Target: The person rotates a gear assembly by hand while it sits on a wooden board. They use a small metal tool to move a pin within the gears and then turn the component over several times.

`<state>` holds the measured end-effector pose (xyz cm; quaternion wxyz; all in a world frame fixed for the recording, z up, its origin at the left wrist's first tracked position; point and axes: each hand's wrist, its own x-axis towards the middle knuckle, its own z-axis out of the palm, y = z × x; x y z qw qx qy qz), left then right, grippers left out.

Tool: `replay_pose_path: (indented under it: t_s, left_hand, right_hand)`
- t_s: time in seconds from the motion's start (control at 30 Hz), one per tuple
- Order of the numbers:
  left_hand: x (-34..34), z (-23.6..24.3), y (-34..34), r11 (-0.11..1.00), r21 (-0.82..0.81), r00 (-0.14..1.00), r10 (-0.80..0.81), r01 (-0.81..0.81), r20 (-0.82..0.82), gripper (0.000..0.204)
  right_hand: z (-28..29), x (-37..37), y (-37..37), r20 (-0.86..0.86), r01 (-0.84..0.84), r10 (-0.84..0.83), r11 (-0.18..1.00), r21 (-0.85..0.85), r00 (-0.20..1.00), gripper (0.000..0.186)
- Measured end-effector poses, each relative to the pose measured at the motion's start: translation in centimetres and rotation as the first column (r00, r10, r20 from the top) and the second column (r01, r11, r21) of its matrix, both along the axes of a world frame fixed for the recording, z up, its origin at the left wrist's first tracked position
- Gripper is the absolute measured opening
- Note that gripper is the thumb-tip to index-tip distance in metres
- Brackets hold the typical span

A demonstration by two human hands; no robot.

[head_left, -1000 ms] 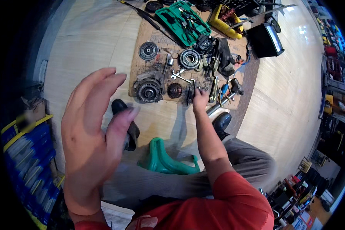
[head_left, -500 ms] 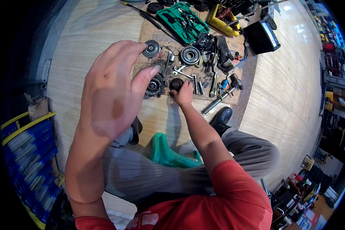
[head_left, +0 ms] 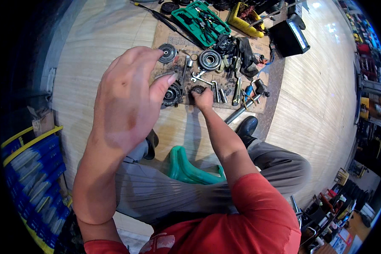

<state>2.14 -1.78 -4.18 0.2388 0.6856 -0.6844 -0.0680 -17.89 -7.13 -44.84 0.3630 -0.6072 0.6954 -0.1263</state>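
Cardboard, smudged with grime, is lying on a pale floor and bearing a spread of parts and tools. Near its lower edge, between a larger housing and some small tools, a dark round part is sitting in the grasp of the right hand. Thumb and fingers are pinching it from the near side, covering some of its rim; whether it is touching the cardboard, one cannot tell. Raised much closer to the camera, the left hand is holding its fingers curved, with the thumb spread apart from them; it is partly hiding the housing.

Just beyond the round part, an open-ended wrench is lying at a slant. An L-shaped tool and a short metal socket are lying to the right of the hand. Farther up, a ringed pulley is lying flat, and a grooved disc is resting to its left. At the far side, a green tool case is standing open beside a yellow bin, and a black box is standing to the right. Nearer the person, a green plastic piece is showing between the legs.
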Motion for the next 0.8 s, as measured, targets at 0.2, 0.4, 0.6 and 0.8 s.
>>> replay_pose_path:
  t_s: [0.2, 0.4, 0.6, 0.8]
  left_hand:
    - [-0.8, 0.1, -0.3, 0.995, 0.090, 0.989, -0.023, 0.036, -0.144, 0.035]
    - [-3.3, 0.3, -0.9, 0.955, 0.269, 0.906, 0.000, 0.126, -0.424, 0.038]
    - [-7.7, -3.5, -0.1, 0.860, 0.416, 0.399, 0.284, 0.295, -0.872, 0.044]
    - [-12.0, -6.4, 3.7, 0.824, 0.244, -0.191, 0.386, 0.512, -0.903, 0.050]
  right_hand:
    - [3.7, -6.3, -0.5, 0.668, 0.095, -0.503, 0.832, 0.547, 0.548, 0.041]
    - [19.3, -9.2, -0.4, 0.803, -0.333, -0.525, 0.732, 0.595, 0.282, 0.041]
    - [31.1, -11.5, 2.6, 0.752, -0.401, -0.579, 0.637, 0.658, 0.314, 0.057]
    - [33.6, -12.7, 5.8, 0.723, -0.502, -0.643, 0.551, 0.666, 0.254, 0.057]
